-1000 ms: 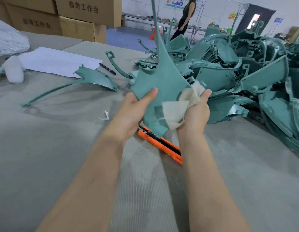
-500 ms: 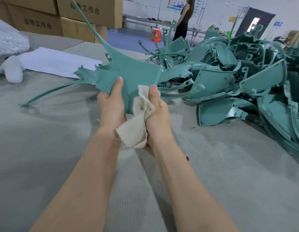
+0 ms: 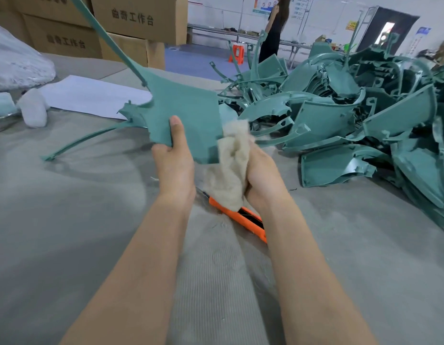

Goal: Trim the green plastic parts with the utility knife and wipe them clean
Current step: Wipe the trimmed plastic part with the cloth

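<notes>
- The green part is held up above the bench; its long stem, upright a second ago, now leans left.
- The left hand pinches its lower edge, thumb on the face.
- The right hand, curled round a cloth, has slid to the right edge, so wiping seems under way.
- The knife lies idle below.
- The cardboard boxes behind are closed, contents hidden.

A grey felt-covered table carries everything. An orange utility knife lies near its middle, partly hidden. A tangled pile of green plastic parts fills the right side. To the left lie a single green part with a long curved arm, a white sheet, a white wad and a pale plastic bag.
</notes>
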`<state>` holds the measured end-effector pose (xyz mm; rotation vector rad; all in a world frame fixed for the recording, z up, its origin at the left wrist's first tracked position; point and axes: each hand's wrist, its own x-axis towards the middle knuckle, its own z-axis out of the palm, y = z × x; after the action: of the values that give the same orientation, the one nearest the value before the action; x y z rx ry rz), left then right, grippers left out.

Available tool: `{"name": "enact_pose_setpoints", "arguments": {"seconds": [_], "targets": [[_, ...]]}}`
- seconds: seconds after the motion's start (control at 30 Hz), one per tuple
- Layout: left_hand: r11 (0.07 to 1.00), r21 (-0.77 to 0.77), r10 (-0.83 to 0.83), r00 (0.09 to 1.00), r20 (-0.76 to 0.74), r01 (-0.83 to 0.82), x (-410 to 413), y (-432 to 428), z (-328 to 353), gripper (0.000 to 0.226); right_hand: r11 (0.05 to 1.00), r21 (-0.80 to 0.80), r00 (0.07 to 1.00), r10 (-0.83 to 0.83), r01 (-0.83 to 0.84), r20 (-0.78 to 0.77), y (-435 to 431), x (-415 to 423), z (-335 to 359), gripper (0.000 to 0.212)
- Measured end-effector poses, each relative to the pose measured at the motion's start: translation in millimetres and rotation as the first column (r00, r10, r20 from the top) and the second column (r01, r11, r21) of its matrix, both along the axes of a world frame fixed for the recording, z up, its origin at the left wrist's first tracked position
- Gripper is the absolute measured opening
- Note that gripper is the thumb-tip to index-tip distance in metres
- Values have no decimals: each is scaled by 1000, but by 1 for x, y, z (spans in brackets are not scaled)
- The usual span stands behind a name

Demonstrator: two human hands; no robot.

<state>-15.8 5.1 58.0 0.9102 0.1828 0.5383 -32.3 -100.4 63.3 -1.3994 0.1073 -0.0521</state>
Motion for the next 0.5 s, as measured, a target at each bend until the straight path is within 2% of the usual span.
{"name": "enact_pose_setpoints", "arguments": {"seconds": [0.03, 0.07, 0.13, 0.2, 0.27, 0.3, 0.4, 0.43, 0.5], "targets": [[998, -30, -49, 999, 2, 49, 0, -1, 0, 9, 993, 12, 993, 116, -116, 19, 2, -2, -2, 21], [992, -59, -108, 994, 8, 109, 0, -2, -1, 10, 986, -47, 985, 163, -161, 49, 3, -2, -5, 15], [970, -92, -226, 974, -2, 225, 0, -5, 0, 24, 968, -246, 993, 77, -53, 87, 4, 1, -6, 16], [937, -124, -328, 944, 22, 328, -3, -7, 0, 34, 937, -335, 992, -66, 99, 109, 3, 3, -4, 27], [870, -121, -475, 878, 57, 478, -9, -9, 2, 36, 925, -311, 974, -186, 219, 132, -2, 4, -2, 38], [813, -85, -572, 818, 64, 576, -11, -9, 3, 39, 922, -281, 962, -233, 265, 142, -7, 5, -1, 44], [570, 88, -819, 573, -17, 817, -18, -6, 1, 54, 900, -201, 919, -357, 387, 169, -29, 5, 2, 50], [532, 100, -840, 539, -62, 841, -18, -4, 2, 61, 885, -190, 901, -393, 425, 181, -37, 4, 3, 50], [593, 89, -792, 600, -111, 800, -15, 2, 2, 68, 857, -232, 884, -416, 459, 212, -51, 5, 3, 49]]}}
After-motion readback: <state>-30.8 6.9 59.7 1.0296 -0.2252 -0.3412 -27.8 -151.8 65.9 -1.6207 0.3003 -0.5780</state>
